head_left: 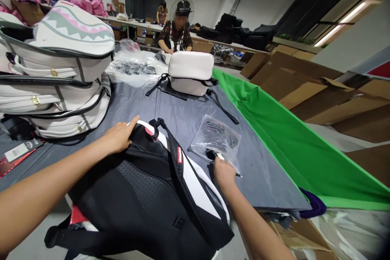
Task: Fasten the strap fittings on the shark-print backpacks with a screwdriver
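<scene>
A black backpack [143, 187] with white and red trim lies across the near edge of the table, its padded back towards me. My left hand [118, 136] is closed on the backpack's top edge, left of the carry loop [157, 128]. To the right of the bag, my right hand [224, 170] is closed at the lower edge of a clear plastic bag [215, 134]. A small black piece with a pale part [217, 155] shows at its fingers, and a thin dark tip [238, 175] sticks out on the other side. What exactly it grips is hidden.
White backpacks [73, 73] are stacked at the left, by a tag [21, 150]. A small white bag [190, 69] with black straps stands farther back, beside plastic wrapping [137, 65]. Green cloth [274, 130] borders the right side. A co-worker [176, 32] is across the table.
</scene>
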The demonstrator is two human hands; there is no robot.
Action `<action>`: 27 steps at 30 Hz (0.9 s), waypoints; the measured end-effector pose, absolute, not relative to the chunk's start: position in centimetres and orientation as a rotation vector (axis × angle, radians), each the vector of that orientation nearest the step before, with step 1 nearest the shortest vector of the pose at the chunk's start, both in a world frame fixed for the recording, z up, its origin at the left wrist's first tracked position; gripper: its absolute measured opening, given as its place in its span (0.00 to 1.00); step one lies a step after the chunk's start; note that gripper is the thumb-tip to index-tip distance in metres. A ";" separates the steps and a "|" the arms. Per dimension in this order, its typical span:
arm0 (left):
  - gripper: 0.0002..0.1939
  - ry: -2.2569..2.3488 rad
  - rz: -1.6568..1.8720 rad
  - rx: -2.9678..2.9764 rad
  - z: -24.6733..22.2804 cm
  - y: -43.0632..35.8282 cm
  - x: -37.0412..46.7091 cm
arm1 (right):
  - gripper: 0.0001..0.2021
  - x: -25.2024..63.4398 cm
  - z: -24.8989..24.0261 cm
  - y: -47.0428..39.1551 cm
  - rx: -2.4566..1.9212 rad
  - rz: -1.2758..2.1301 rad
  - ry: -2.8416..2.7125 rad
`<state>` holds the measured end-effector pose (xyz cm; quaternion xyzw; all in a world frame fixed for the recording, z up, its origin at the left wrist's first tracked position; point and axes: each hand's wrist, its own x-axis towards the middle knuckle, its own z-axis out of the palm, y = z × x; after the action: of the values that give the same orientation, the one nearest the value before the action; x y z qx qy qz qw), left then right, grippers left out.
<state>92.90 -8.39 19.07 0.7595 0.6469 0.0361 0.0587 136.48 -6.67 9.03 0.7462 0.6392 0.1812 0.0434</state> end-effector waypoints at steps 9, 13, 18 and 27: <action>0.45 1.940 0.095 2.340 19.2 -8.3 92.5 | 0.14 136.5 11.3 -8.1 2.665 0.415 2.205; 0.45 1.937 0.094 2.328 19.2 -8.2 92.5 | 0.18 133.1 15.4 -9.3 3.023 0.105 2.516; 0.46 1.953 0.149 2.286 19.7 -8.5 93.1 | 0.17 124.2 20.3 -11.2 2.538 -1.206 2.993; 0.35 1.688 0.808 2.188 16.9 -11.3 90.3 | 0.12 112.2 21.0 -11.0 1.858 -0.284 2.984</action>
<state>90.33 -11.27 16.90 0.7534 0.5812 0.2782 0.1311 112.20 -10.98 20.97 0.5171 0.8305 -0.0791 -0.1912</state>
